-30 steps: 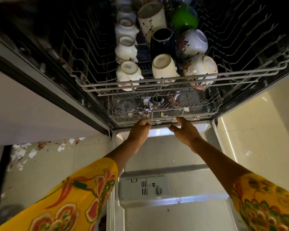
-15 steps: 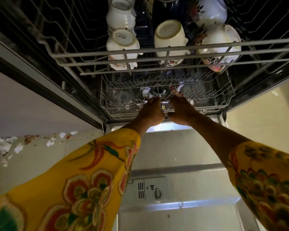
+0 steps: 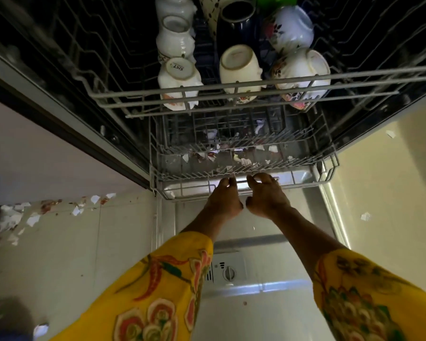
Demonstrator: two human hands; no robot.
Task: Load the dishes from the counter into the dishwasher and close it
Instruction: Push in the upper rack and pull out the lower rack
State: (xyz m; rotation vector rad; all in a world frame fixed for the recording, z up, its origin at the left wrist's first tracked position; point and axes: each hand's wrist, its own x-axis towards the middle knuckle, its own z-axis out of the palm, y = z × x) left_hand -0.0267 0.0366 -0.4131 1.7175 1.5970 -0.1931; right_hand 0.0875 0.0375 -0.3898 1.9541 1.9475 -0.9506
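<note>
The dishwasher door (image 3: 256,313) lies flat and open, and both racks are pulled out over it. The person reaches forward with both arms in yellow flowered sleeves (image 3: 155,291).

The left hand (image 3: 223,200) and the right hand (image 3: 267,199) sit side by side at the front edge of the lower rack (image 3: 244,168). The hands are very close to each other, almost touching at the thumbs. The left hand's fingers are curled over the front wire of the rack. The right hand's fingers (image 3: 263,178) are bent and a little spread, with the tips at the same front wire. I cannot tell how tight the right hand's hold is.

The lower rack has small white and red bits lying in it.

Above it, the upper rack (image 3: 231,94) holds cups turned upside down. A white cup (image 3: 178,80) stands at the front left, with two more white cups behind it. A cream cup (image 3: 240,67) is in the middle front. A flowered cup (image 3: 303,75) leans at the front right, with another flowered cup (image 3: 289,28) behind it. A dark blue cup (image 3: 234,23) sits behind the cream one.

White and red scraps (image 3: 35,215) lie on the pale floor to the left of the door. A round knob (image 3: 228,273) shows on the inside of the door.
</note>
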